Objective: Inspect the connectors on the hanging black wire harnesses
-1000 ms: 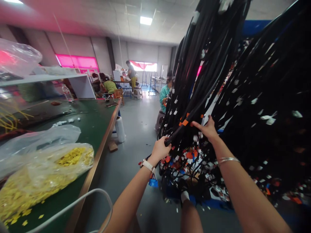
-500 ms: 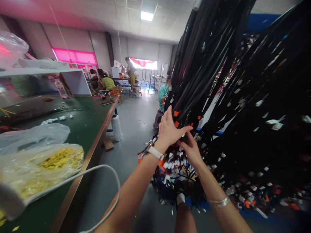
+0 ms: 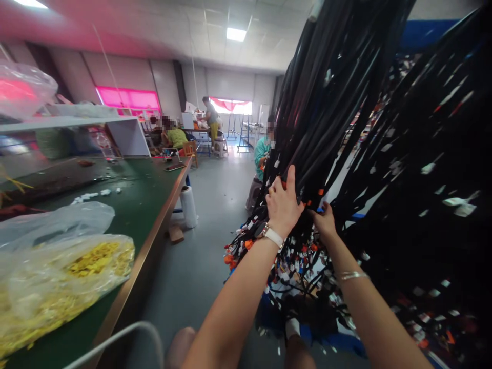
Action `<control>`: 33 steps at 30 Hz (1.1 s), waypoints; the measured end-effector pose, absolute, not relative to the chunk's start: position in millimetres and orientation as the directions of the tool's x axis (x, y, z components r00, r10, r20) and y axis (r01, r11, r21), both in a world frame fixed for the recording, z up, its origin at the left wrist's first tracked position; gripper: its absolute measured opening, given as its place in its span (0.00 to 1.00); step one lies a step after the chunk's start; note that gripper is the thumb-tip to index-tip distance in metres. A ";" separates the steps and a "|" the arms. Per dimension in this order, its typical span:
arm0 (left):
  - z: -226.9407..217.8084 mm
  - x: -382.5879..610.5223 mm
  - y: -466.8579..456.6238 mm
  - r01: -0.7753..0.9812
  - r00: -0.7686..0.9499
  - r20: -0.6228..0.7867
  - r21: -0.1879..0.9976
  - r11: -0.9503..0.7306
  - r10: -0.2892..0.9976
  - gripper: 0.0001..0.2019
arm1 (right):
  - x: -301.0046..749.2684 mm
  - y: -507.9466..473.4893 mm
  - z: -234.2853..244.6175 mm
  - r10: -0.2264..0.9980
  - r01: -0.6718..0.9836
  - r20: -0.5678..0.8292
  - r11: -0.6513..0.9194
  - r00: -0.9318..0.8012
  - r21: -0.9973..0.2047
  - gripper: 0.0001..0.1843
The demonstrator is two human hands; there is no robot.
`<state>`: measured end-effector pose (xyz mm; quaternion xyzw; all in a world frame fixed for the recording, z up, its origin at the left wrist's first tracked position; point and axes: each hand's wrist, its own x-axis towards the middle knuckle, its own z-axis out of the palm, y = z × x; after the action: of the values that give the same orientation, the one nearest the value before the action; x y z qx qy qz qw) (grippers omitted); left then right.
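Lit mainly from above: rect. ceiling panel [image 3: 236,34] at 12 o'clock blown out, 2nd lamp [image 3: 31,3] at 10 cut by frame edge. Far window [image 3: 232,106] nr 12 overexposed; floor [image 3: 230,154] below it has sheen. Magenta cast on ceiling [image 3: 100,25] at 10-11, red glare on plastic bag [image 3: 26,89] btwn 9 & 10. Black cables [image 3: 403,246] toward 3-4 v. dark, detail lost. White cord [image 3: 117,333] btwn 7 & 8 blurry. Wide-angle stretch at edges. Seated co-worker [image 3: 262,148] nr 1: head pixelated, bg soft.
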<state>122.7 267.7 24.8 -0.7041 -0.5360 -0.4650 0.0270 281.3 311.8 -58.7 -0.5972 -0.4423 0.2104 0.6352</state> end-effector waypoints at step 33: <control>13.3 120.8 288.7 0.836 0.064 0.679 0.364 -0.411 0.732 0.51 | 308.3 171.6 -23.5 0.898 0.494 0.316 0.133 0.307 -0.859 0.13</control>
<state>120.8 288.7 13.3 -0.7269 -0.5390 -0.4210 0.0617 308.3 171.6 -23.5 -0.6278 -0.5544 0.1980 0.5092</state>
